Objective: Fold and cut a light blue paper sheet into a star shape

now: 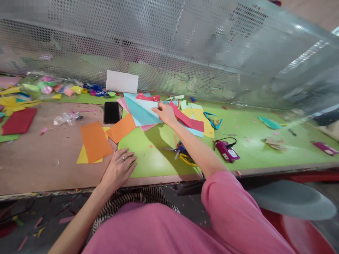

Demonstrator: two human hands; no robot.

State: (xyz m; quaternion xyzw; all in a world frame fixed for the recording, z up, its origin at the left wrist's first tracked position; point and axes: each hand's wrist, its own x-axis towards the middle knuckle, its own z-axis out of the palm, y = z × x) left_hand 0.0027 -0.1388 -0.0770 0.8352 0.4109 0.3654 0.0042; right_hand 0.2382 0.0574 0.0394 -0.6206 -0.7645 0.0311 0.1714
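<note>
My right hand (165, 113) reaches far across the table and pinches the edge of a light blue sheet (143, 111) in a fanned pile of coloured paper. A red strip (186, 120) and yellow sheets (202, 121) lie just right of that hand. My left hand (119, 169) rests flat with fingers spread on the table near its front edge, a ring on one finger. Beside it lie two orange sheets (95, 141) over a yellow one. Scissors (182, 153) with yellow and blue handles lie under my right forearm.
A black phone (111, 112) lies left of the paper pile. A white card (122, 82) leans on the perforated metal screen (185, 53). Tape rolls (99, 92) and paper scraps crowd the far left. A magenta tool with a cord (227, 150) lies at the right.
</note>
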